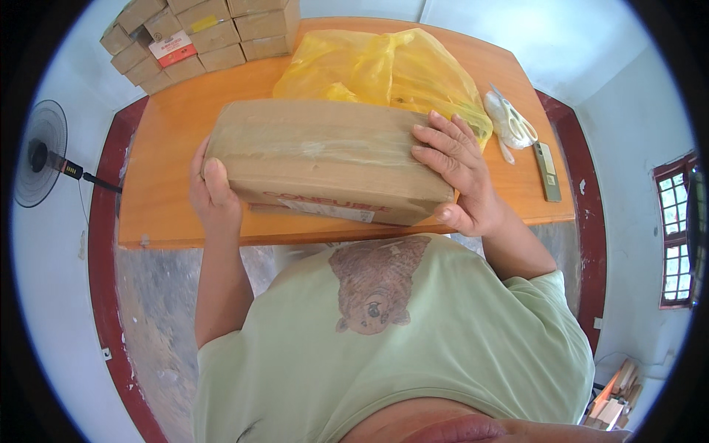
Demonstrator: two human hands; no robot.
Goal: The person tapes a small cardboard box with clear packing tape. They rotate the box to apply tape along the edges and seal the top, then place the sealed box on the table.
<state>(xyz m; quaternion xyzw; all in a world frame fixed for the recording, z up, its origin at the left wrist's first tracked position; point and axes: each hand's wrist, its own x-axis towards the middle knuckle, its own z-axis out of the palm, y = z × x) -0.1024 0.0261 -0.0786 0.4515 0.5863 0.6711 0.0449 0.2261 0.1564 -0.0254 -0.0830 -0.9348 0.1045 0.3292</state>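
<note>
A long brown cardboard box [332,149] is held between my two hands near the front edge of the wooden table [171,149]. Clear tape runs along its upper face, and its near side bears red print and a white label. My left hand [216,188] grips the left end, thumb on the near corner. At the right end, my right hand [457,171] lies with its fingers spread over the top and the thumb at the lower near corner. Behind the box lies a yellow translucent plastic bag [382,66], partly hidden by it. The underside of the box cannot be seen.
Stacked cardboard boxes [216,36] stand at the back left, one with a red and white box [173,49] among them. White-handled scissors [515,124] rest on a white plastic bag [497,113] at right, beside a smartphone [547,171]. A fan [41,155] stands left of the table.
</note>
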